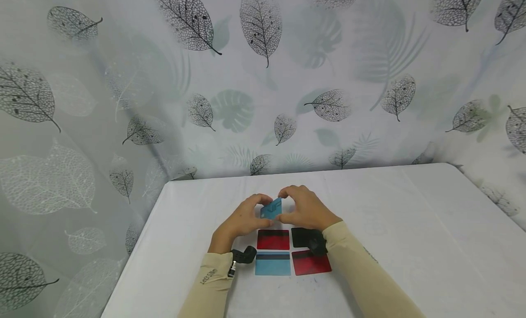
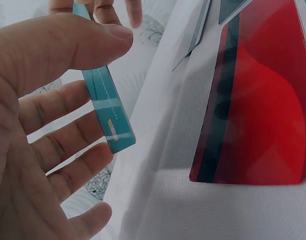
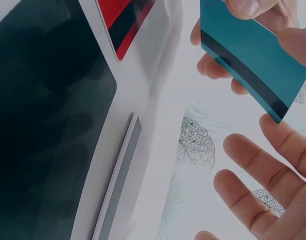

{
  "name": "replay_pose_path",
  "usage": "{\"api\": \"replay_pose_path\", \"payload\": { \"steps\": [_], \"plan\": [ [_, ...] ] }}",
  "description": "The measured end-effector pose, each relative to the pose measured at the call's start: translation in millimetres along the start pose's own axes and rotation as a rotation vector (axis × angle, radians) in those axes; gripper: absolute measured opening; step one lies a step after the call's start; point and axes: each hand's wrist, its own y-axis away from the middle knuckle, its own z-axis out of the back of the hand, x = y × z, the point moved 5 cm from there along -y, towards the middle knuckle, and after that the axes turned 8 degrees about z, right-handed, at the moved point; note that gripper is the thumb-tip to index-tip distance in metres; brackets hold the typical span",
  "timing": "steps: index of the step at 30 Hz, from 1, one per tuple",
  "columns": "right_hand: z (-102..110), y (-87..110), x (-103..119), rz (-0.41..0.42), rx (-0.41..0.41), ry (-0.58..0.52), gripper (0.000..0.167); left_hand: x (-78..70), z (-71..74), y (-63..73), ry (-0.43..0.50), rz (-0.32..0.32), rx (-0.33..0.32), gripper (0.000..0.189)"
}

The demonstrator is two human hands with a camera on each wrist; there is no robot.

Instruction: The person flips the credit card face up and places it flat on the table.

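Both hands hold one blue card tilted up above the white table. The left hand grips it at the left, its thumb on one face and fingers against the other. At the opposite side, the right hand pinches the card between thumb and a fingertip at a corner. The right wrist view shows a dark stripe along the card's back. Just below the hands lie a red card with a dark stripe and a black card, partly hidden by the right wrist's camera.
Nearer the front lie another blue card and a second red card. A thin grey-striped item beside the black card shows edge-on; its kind is unclear. Leaf-patterned cloth hangs behind the white table.
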Motion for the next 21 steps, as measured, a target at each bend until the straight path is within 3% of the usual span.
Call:
{"api": "replay_pose_path", "payload": {
  "steps": [21],
  "plan": [
    [0.7, 3.9, -5.0, -0.008, 0.003, 0.067, 0.047, 3.2, 2.1, 1.6, -0.01, 0.039, -0.015, 0.057]
  ]
}}
